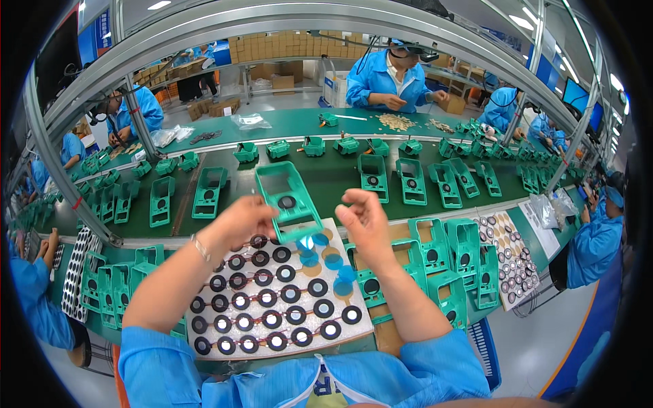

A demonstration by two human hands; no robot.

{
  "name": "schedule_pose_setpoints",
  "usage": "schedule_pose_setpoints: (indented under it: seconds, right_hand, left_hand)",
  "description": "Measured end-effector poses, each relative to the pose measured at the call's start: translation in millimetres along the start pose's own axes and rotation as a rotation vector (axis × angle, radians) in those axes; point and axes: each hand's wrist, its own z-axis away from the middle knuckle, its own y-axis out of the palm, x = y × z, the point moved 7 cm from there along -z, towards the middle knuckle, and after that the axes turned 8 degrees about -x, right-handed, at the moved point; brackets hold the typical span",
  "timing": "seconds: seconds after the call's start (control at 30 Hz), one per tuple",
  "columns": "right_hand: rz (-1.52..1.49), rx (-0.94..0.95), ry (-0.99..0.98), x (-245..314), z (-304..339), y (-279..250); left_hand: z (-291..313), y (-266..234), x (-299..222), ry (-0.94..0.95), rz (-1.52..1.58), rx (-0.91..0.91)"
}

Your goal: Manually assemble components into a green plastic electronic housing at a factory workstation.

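Observation:
A green plastic housing [296,216] is raised above the bench, tilted, with a black round part [286,202] inside it. My left hand [246,221] is closed on its left edge. To the right of the housing my right hand [365,224] is in the air, fingers bent but apart, with nothing visible in it. Below both hands lies a white foam board [224,350] with rows of black-rimmed round speakers [271,319] joined to thin wires. Translucent blue discs [345,274] and tan discs [332,261] sit along the board's right side.
More green housings [464,253] are stacked right of the board, others [109,289] at the left. Across the green conveyor [272,177] stand rows of housings. A second foam board [507,262] with round parts lies far right. A co-worker [391,80] sits opposite; metal frame bars [306,19] cross overhead.

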Motion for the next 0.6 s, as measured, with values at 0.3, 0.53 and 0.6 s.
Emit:
schedule_pose_setpoints:
  seconds: [0.3, 0.53, 0.6]
  right_hand:
    - [0.188, 0.016, -0.154, 25, 4, 3]
    - [0.443, 0.281, -0.226, 18, 16, 13]
    - [0.491, 0.375, -0.258, 21, 22, 24]
  left_hand:
    - [-81, -84, 7, 0.005, -0.569, -0.350]
    - [66, 69, 1, 0.703, -1.066, 0.355]
    - [98, 88, 12, 0.874, -1.305, 0.269]
